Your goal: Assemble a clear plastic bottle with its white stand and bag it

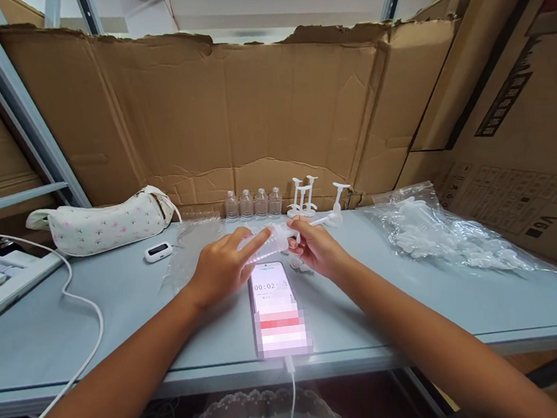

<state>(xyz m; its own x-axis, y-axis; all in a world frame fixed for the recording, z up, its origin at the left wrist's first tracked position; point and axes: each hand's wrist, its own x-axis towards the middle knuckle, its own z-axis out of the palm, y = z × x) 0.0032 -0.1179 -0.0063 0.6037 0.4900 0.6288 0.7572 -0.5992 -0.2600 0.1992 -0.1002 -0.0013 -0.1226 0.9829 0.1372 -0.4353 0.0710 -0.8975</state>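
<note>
Phone [275, 303] lies nearest on the tabletop [120, 321], timer on screen. Just above it both hands meet: L hand [224, 263] w/ grip clenched round a clear bottle [268, 243] held sideways, R hand [317, 248] pinching its pump end. Behind: four bottles [252, 204], upright pumps [307, 195]. Bag [442, 234] to the R.

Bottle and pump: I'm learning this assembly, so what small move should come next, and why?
Probably twist the pump down onto the bottle. The left hand holds the bottle sideways above the phone, and the right hand grips the pump at its neck, seemingly not yet seated.
</note>
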